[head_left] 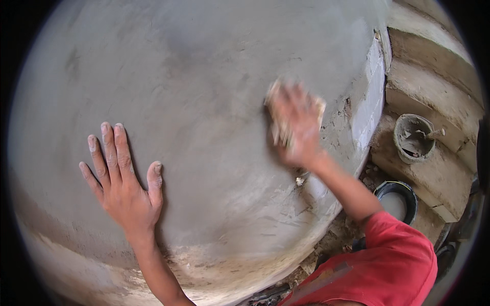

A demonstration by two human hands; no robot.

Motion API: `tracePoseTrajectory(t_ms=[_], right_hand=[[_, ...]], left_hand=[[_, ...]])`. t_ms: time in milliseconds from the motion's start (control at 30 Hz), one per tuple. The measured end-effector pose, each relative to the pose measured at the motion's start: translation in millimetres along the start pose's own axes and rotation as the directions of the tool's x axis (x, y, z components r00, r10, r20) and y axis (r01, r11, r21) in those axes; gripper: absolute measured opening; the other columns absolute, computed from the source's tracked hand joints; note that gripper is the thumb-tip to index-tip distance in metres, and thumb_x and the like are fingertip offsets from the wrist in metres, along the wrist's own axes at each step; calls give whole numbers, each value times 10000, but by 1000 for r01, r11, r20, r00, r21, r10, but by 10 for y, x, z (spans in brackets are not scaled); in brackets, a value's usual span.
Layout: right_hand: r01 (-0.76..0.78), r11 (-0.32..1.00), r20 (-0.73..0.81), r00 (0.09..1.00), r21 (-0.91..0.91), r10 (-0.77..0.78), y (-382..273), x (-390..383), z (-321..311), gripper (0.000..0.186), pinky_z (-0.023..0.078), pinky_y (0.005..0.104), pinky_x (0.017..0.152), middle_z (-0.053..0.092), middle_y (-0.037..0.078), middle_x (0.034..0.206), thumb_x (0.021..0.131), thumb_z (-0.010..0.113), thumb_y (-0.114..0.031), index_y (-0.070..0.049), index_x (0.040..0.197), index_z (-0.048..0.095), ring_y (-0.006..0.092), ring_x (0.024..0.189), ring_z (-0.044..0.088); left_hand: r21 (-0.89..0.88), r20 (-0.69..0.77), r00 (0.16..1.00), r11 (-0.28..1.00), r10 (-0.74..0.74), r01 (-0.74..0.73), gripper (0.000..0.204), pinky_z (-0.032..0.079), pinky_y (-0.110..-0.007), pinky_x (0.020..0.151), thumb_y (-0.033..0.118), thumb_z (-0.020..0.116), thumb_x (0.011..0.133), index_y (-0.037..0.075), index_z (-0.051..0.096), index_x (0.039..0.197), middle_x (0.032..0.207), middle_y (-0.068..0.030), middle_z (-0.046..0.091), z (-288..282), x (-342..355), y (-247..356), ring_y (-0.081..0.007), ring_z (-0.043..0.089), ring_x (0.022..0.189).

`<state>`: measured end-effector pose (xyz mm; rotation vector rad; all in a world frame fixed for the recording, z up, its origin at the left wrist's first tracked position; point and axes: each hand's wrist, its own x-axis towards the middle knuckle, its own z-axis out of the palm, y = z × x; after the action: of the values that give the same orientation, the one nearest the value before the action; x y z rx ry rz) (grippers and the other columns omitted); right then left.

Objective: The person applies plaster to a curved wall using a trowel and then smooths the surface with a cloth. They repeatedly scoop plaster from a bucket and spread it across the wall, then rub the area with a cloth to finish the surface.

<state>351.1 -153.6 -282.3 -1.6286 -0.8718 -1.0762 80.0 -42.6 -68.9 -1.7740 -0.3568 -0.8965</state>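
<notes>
My left hand [127, 188] lies flat against the grey plastered wall [204, 92], fingers spread and tips smeared with grey. Nothing is in it. Farther right, my right hand [298, 122], blurred by motion, presses a beige sponge-like pad [278, 97] against the plaster. The pad's ragged edges stick out on both sides of the fingers; its exact kind is not clear. Around both hands the plaster is mostly smooth, with faint streaks and darker patches. A rough, broken plaster edge [344, 109] runs to the right of my right hand.
Concrete steps [429, 84] rise along the right side. On one stands a mortar-smeared bucket [414, 158] with grey mortar and a tool handle in it. Below it is a black bucket [411, 196] of cloudy liquid. The wall's lower strip [204, 262] is paler and rough.
</notes>
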Motion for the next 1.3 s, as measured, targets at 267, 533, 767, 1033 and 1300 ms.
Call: tracePoseTrajectory(t_ms=[267, 533, 767, 1033, 1300], right_hand=[[265, 950, -3, 963, 166, -268, -193, -65, 121, 772, -8, 545, 1362, 216, 106, 1819, 1060, 463, -657, -215, 1691, 413, 346, 1691, 111], [81, 990, -131, 989, 117, -66, -155, 707, -24, 684, 52, 551, 1361, 317, 84, 1791, 1040, 557, -453, -201, 1669, 463, 362, 1675, 198], [51, 992, -191, 981, 115, -28, 221, 620, -82, 761, 124, 560, 1352, 356, 68, 1776, 932, 684, -467, -215, 1630, 515, 355, 1651, 280], [331, 939, 12, 943, 97, -334, 142, 583, -43, 757, 92, 576, 1355, 298, 97, 1796, 1010, 623, -476, -167, 1676, 440, 333, 1685, 166], [105, 994, -133, 986, 37, -100, 147, 1180, -180, 715, 91, 553, 1360, 318, 72, 1793, 1005, 576, -379, -194, 1682, 438, 335, 1683, 185]], left_hand=[[-35, 6, 1000, 999, -12, 13, 742, 138, -559, 1352, 557, 555, 1034, 201, 457, 1677, 1739, -4, 435, 22, -24, 3, -283, 318, 1644], [-9, -1, 1000, 1000, 24, -24, 753, 132, -546, 1357, 561, 527, 1045, 175, 435, 1685, 1748, -20, 418, 22, -25, 0, -281, 301, 1650], [-5, 13, 1000, 1000, 15, -15, 752, 135, -561, 1352, 557, 563, 1029, 180, 462, 1672, 1737, -14, 440, 6, -14, 3, -289, 318, 1645], [-14, -19, 999, 999, 30, -30, 738, 139, -545, 1358, 539, 517, 1054, 162, 437, 1683, 1743, -35, 424, 12, -10, 1, -296, 306, 1646], [-27, -41, 999, 999, 36, -37, 730, 159, -552, 1352, 533, 543, 1043, 172, 459, 1672, 1734, -23, 442, 2, 10, 17, -286, 330, 1638]])
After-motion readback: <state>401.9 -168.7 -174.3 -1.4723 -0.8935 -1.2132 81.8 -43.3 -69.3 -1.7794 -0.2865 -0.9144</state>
